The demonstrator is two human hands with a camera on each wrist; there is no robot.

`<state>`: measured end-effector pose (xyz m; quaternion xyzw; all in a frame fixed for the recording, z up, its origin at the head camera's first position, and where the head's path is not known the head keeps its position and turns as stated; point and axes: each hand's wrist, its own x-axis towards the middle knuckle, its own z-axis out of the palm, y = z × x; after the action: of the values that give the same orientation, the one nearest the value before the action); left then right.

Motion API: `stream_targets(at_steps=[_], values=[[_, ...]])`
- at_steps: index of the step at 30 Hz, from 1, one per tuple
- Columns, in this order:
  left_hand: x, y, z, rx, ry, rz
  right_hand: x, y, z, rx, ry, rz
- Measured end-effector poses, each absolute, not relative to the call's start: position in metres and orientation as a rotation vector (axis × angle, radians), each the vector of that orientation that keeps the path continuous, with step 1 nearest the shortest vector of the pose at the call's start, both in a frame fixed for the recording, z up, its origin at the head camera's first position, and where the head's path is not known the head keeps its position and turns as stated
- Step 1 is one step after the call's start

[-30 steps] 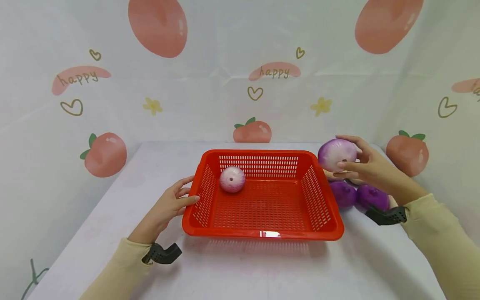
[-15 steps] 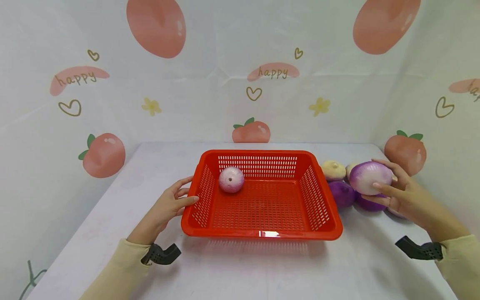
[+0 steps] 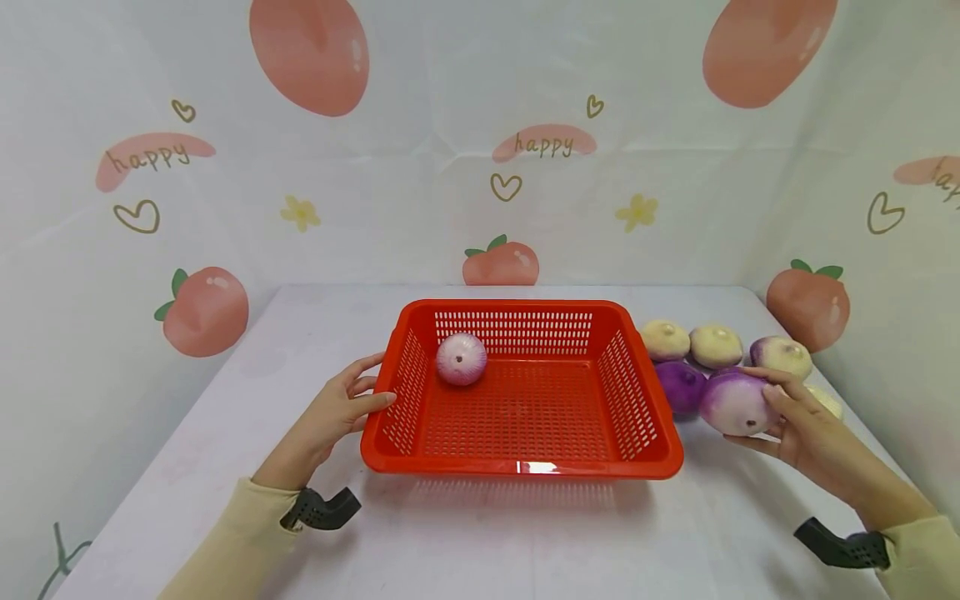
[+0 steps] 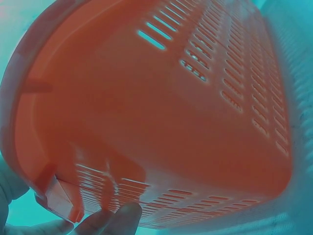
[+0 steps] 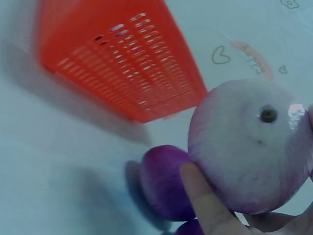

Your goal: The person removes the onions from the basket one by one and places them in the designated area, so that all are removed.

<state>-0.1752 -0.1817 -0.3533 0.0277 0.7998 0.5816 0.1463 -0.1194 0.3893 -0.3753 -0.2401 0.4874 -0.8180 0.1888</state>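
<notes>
My left hand (image 3: 333,417) grips the left rim of a red plastic basket (image 3: 525,468), thumb over the edge. In the left wrist view its fingertips (image 4: 124,218) press against the slotted outer wall. To the right of the basket, my right hand (image 3: 810,429) holds a purple-and-white onion (image 3: 738,404), thumb and fingers spread around it. The right wrist view shows the pale, dark-dotted end of this held onion (image 5: 244,147), with a dark purple onion (image 5: 166,183) close by. Inside the basket, toward the back left, lies one pinkish-white onion (image 3: 461,359).
Several more onions sit right of the basket: pale ones (image 3: 716,346) along the back, a purple-and-white one (image 3: 782,356), and another pale one (image 3: 825,400) partly behind my right hand. A white tabletop (image 3: 480,550) meets a patterned backdrop (image 3: 420,208) behind and at the sides.
My right hand has carried the onion from beside the basket's right rim rightward and down toward the near side of the onion group, uncovering the pale onions behind. The left hand stays on the rim.
</notes>
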Motion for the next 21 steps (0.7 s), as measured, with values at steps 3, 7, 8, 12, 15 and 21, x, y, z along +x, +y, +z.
stream_targets(at_steps=[3, 7, 8, 12, 15, 21], values=[[-0.175, -0.182, -0.354, 0.083, 2.304, 1.675, -0.116, 0.39, -0.384, -0.612, 1.522, -2.245], [-0.176, -0.183, -0.355, 0.094, 2.299, 1.684, -0.113, 0.391, -0.395, -0.478, 1.77, -2.146], [-0.176, -0.183, -0.355, 0.098, 2.297, 1.687, -0.113, 0.391, -0.397, -0.439, 1.833, -2.118], [-0.176, -0.183, -0.356, 0.109, 2.294, 1.692, -0.11, 0.389, -0.402, -0.288, 2.049, -1.997], [-0.176, -0.183, -0.357, 0.105, 2.297, 1.688, -0.108, 0.386, -0.405, -0.256, 2.14, -1.941], [-0.176, -0.183, -0.357, 0.1, 2.304, 1.683, -0.107, 0.382, -0.412, -0.311, 2.302, -1.832]])
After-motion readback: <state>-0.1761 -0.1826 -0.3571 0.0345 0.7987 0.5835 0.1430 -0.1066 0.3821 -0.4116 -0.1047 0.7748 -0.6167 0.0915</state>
